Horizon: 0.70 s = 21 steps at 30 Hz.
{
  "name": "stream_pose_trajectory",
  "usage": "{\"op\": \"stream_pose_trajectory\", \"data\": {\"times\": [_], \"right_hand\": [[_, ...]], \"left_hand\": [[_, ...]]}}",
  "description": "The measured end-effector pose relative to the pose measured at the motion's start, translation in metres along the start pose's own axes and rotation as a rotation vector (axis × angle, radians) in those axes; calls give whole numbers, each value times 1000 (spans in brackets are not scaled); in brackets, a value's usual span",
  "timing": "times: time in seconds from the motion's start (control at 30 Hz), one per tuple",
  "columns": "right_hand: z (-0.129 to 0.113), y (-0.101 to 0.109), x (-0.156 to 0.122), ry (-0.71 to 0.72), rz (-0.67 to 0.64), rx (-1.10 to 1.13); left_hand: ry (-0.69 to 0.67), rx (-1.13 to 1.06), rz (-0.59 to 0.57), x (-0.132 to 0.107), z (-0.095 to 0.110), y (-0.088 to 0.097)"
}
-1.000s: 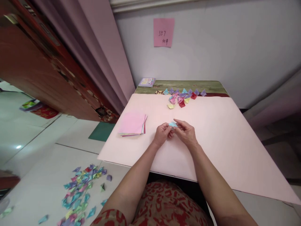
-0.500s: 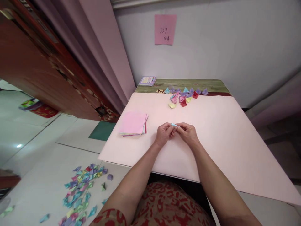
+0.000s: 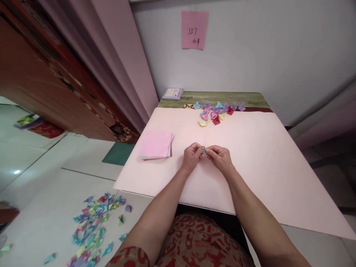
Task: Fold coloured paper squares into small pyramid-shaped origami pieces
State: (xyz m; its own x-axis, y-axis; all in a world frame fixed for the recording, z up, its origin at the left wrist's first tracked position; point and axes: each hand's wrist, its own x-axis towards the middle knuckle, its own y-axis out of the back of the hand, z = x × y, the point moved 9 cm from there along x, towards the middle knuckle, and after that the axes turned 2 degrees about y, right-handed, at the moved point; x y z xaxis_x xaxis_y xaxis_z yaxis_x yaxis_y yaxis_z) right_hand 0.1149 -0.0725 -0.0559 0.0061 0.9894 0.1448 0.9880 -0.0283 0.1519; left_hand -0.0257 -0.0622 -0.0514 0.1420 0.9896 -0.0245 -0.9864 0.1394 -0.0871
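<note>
My left hand (image 3: 191, 156) and my right hand (image 3: 220, 158) meet over the middle of the pink table sheet (image 3: 258, 155). Both pinch a small light-blue folded paper piece (image 3: 204, 152), of which only a sliver shows between the fingertips. To the left of my left hand lies a stack of pink paper squares (image 3: 156, 145). A cluster of several folded paper pieces (image 3: 216, 110) in blue, purple, pink, red and yellow lies at the far edge of the sheet.
A small pack of paper (image 3: 173, 93) sits at the table's far left corner. Several folded pieces (image 3: 93, 227) are scattered on the floor at lower left. A pink note (image 3: 194, 29) hangs on the wall. A curtain (image 3: 122, 63) and wooden furniture (image 3: 41, 74) stand to the left.
My fingers have closed in over the blue piece, so it shows less than before. Both hands stay at the same spot on the sheet.
</note>
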Motion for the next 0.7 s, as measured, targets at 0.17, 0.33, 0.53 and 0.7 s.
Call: {"op": "stream_pose_trajectory", "data": {"times": [0.17, 0.33, 0.53, 0.7], "right_hand": [[-3, -5, 0, -45, -50, 40], [1, -4, -1, -139, -32, 103], [6, -1, 2, -179, 49, -2], [10, 10, 1, -217, 154, 50]], "left_hand": [[-12, -7, 24, 2, -4, 3], [6, 11, 26, 2, -4, -1], [-50, 25, 188, -2, 2, 12], [-104, 22, 289, -3, 1, 25]]}}
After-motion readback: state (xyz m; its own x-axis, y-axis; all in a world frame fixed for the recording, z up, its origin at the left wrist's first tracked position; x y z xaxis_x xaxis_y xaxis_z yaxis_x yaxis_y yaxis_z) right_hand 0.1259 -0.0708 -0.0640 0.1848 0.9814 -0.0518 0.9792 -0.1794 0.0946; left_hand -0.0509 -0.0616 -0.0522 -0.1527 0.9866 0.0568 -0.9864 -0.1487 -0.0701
